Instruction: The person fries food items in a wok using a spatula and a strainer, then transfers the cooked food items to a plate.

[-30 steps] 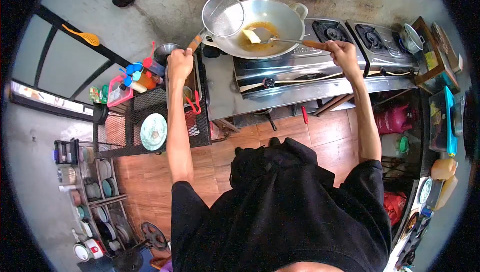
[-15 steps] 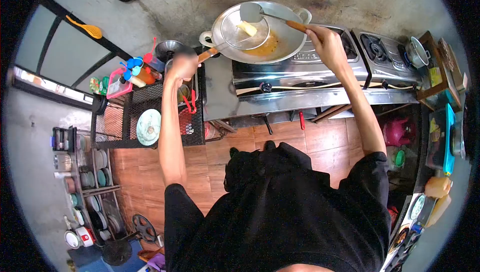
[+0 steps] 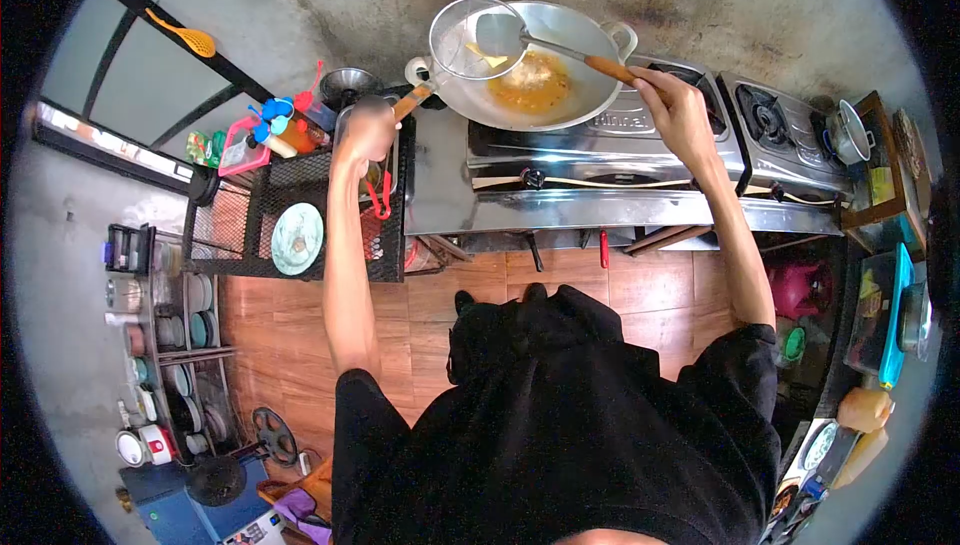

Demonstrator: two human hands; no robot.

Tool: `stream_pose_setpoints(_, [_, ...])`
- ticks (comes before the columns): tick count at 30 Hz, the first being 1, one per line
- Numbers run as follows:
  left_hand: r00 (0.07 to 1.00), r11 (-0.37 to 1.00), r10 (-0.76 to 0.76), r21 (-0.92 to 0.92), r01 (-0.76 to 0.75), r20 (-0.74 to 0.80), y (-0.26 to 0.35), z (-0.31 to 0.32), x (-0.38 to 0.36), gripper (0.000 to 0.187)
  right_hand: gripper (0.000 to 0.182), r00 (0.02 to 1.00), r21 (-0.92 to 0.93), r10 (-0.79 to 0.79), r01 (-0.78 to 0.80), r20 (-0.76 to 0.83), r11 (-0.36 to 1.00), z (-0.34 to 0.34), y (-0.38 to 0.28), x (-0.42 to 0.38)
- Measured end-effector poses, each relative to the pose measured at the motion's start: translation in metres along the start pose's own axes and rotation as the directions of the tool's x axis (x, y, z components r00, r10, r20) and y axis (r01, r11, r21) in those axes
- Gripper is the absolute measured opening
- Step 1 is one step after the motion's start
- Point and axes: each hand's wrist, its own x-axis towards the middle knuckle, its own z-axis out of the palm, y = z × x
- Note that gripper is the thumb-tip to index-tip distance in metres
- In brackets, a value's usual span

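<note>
My left hand point(image 3: 367, 135), smeared in the view, is closed around the wooden handle of a round wire strainer point(image 3: 452, 33). That strainer hangs tilted over the left side of a large wok point(image 3: 592, 35). Inside the mesh lies a pale yellow piece of food point(image 3: 491, 59), partly hidden by the flat blade of a spatula point(image 3: 497, 35). With fingers wrapped round its wooden handle, my right hand point(image 3: 676, 110) holds the spatula from the right. Brownish-yellow oil point(image 3: 530, 95) with pale foam sits in the bottom of the wok.
A steel gas stove point(image 3: 600, 150) carries the wok, with a second burner point(image 3: 762, 115) to the right. Bottles point(image 3: 295, 135) and a lidded pale plate point(image 3: 297, 239) stand on the black mesh rack point(image 3: 250, 255) at left. A pot point(image 3: 850, 133) stands far right.
The strainer has shifted left and up, towards the wok's rim. My right hand and the spatula have moved slightly right. Less of the yellow piece shows, and pale foam now shows in the oil.
</note>
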Motion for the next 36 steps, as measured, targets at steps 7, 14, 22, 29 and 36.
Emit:
stream_pose_setpoints(7, [1.0, 1.0, 0.005, 0.008, -0.005, -0.022, -0.004, 0.014, -0.001, 0.031, 0.023, 0.999, -0.079, -0.034, 0.034, -0.004, 0.996, 0.006, 0.006, 0.003])
stream_pose_setpoints(14, [1.0, 1.0, -0.006, -0.005, 0.006, 0.019, -0.008, 0.01, 0.003, 0.031, 0.022, 0.999, -0.004, -0.038, 0.038, -0.034, 0.999, 0.001, 0.011, 0.0])
stream_pose_setpoints(22, [0.999, 1.0, 0.004, -0.02, -0.003, 0.038, -0.009, 0.002, 0.008, 0.032, 0.021, 0.995, -0.036, -0.043, 0.04, -0.088, 0.999, 0.024, 0.008, -0.008])
stream_pose_setpoints(29, [0.997, 0.999, 0.027, -0.046, -0.024, 0.068, -0.008, -0.029, 0.014, 0.032, 0.026, 0.929, 0.142, 0.264, -0.233, -0.261, 0.962, 0.017, -0.008, -0.015])
stream_pose_setpoints(36, [0.993, 0.999, 0.046, 0.0, -0.046, 0.112, -0.001, -0.061, 0.019, 0.032, 0.027, 0.861, -0.05, 0.361, -0.404, -0.358, 0.913, 0.017, -0.026, -0.027])
